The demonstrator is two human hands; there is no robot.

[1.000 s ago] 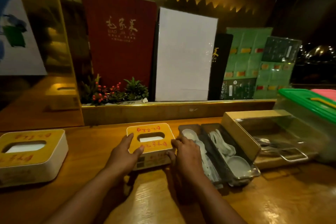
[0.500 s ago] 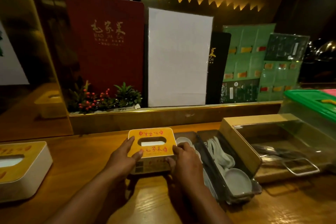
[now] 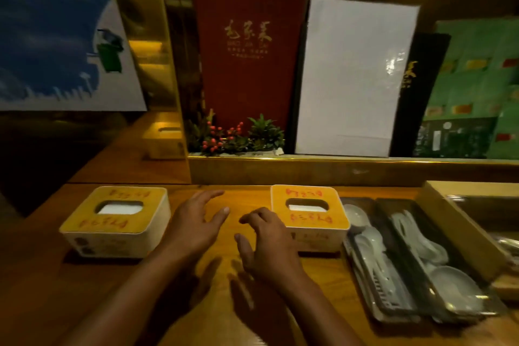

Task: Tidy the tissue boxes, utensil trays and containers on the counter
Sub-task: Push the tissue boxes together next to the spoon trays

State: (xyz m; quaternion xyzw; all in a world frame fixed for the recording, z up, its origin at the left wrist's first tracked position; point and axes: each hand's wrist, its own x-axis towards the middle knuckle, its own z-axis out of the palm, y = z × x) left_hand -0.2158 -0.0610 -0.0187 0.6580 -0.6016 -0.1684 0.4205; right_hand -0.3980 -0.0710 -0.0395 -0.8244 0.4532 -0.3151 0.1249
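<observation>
Now your left hand (image 3: 193, 222) and right hand (image 3: 269, 244) have let go of the right tissue box (image 3: 309, 216), both open and empty; the left tissue box (image 3: 116, 219) likely comes next.

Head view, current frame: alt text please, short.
Two bare hands, left hand and right hand, hover open over a wooden counter between two yellow-topped tissue boxes. Trays of white spoons sit right; menus stand behind.

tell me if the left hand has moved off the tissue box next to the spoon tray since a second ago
Yes. The left hand has let go of that tissue box and moved left, now over bare counter toward the other box.
</observation>
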